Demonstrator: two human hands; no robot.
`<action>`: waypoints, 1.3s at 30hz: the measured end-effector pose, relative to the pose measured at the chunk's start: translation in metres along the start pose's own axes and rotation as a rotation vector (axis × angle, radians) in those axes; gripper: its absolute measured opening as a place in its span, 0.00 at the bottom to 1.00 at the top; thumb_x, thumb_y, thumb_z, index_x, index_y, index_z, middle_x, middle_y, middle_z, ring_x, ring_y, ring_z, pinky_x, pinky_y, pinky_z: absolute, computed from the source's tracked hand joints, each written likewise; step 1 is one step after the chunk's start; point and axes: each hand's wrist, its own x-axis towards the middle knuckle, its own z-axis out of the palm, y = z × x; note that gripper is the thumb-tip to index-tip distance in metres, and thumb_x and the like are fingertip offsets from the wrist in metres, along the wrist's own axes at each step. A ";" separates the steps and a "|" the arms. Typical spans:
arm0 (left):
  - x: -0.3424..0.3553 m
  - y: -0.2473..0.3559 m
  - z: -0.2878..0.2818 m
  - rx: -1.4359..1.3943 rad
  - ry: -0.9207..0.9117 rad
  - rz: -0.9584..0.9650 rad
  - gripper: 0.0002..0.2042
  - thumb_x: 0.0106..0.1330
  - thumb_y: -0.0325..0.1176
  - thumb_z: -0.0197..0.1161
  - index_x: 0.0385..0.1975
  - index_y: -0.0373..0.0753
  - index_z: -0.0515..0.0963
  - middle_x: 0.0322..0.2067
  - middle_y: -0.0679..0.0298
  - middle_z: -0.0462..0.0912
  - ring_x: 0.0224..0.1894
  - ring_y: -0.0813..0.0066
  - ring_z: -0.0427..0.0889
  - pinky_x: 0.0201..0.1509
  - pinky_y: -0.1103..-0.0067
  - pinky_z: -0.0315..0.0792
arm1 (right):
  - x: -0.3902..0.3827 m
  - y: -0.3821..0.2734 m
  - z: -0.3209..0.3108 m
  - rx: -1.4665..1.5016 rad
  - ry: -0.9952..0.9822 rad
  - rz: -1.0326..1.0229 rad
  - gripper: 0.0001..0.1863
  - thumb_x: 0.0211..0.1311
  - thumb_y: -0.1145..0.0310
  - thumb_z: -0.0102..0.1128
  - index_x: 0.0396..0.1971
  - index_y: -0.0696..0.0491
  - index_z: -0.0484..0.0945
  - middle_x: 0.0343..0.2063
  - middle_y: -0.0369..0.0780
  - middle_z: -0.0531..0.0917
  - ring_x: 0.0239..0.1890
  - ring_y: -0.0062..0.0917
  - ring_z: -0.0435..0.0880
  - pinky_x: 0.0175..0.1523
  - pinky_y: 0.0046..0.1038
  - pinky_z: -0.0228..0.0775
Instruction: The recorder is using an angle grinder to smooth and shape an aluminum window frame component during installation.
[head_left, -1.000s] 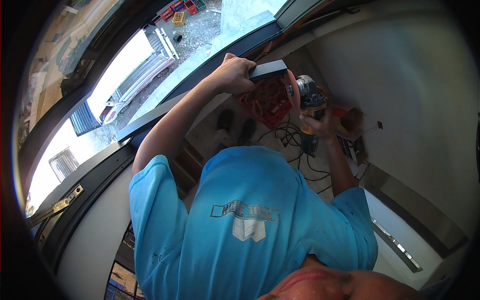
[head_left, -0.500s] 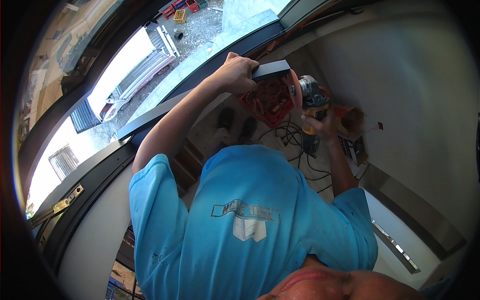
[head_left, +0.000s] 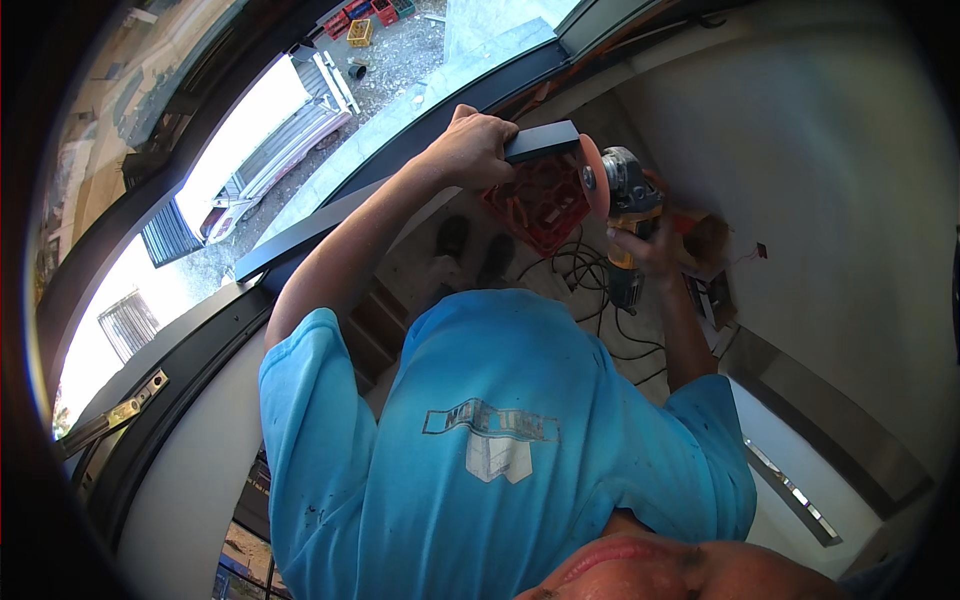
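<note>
My left hand (head_left: 472, 150) is closed round a long dark grey rectangular metal bar (head_left: 543, 141), close to its right end. Behind the hand the bar runs off to the lower left along the window frame, partly hidden by my forearm. My right hand (head_left: 648, 245) grips the body of a yellow and black angle grinder (head_left: 632, 205), its fingers wrapped partly out of sight. A reddish disc (head_left: 594, 176) on the grinder stands upright right at the bar's end. Whether it touches the bar I cannot tell.
Below the bar a red plastic crate (head_left: 545, 225) rests on the floor, beside coiled dark cables (head_left: 580, 270). An open cardboard box (head_left: 705, 240) stands by the wall at right. Left lies the dark window frame (head_left: 540, 68), with rubble and crates outside. My shoes (head_left: 452, 237) show below.
My right hand and the grinder have shifted slightly to the right, and the disc shows a little more of its face. The left hand and the bar look unmoved.
</note>
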 end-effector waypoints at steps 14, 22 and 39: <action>-0.005 0.000 0.014 0.122 0.073 0.026 0.13 0.52 0.43 0.69 0.27 0.39 0.78 0.24 0.60 0.78 0.40 0.64 0.78 0.58 0.68 0.57 | -0.009 -0.004 -0.002 -0.029 -0.023 0.032 0.47 0.42 0.79 0.67 0.67 0.50 0.57 0.50 0.39 0.75 0.49 0.25 0.78 0.55 0.30 0.71; -0.009 0.003 0.018 0.182 0.142 0.027 0.13 0.52 0.42 0.71 0.26 0.39 0.78 0.24 0.60 0.78 0.40 0.64 0.78 0.58 0.68 0.58 | -0.011 -0.007 0.000 0.042 -0.023 0.110 0.47 0.43 0.79 0.66 0.68 0.50 0.56 0.50 0.39 0.75 0.49 0.25 0.78 0.55 0.29 0.72; -0.010 0.003 0.021 0.210 0.173 0.028 0.13 0.51 0.41 0.72 0.25 0.40 0.76 0.22 0.61 0.79 0.40 0.65 0.78 0.59 0.68 0.59 | -0.007 0.000 0.000 0.016 -0.027 0.037 0.47 0.43 0.79 0.67 0.67 0.51 0.57 0.49 0.40 0.75 0.48 0.25 0.79 0.53 0.29 0.73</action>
